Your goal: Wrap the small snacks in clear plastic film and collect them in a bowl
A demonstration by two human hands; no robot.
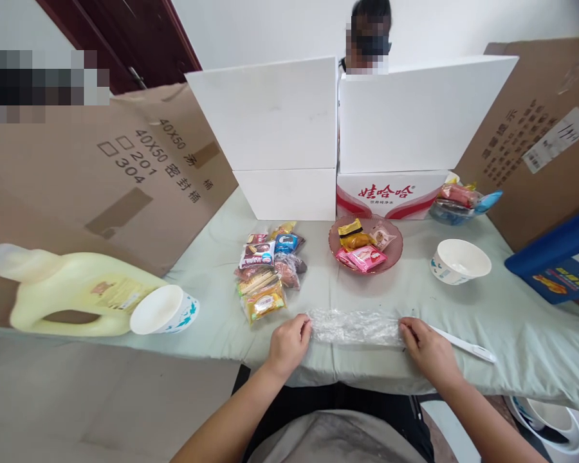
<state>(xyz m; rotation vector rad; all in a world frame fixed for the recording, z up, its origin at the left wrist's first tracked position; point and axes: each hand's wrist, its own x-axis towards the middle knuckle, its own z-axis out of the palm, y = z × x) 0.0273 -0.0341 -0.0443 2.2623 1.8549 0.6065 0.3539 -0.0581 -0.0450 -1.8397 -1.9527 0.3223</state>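
Your left hand (289, 344) and right hand (427, 350) each pinch one end of a clear plastic bag (354, 326), stretched flat at the table's near edge. I judge the thin film could tear or slip out if you pull unevenly, and your right wrist could knock the white plastic utensil (463, 347) off the edge. The table carries a pale green cloth (511, 321), a snack pile (267, 270), a pink plate (367, 244) and paper bowls, walled by cardboard and white foam boards.
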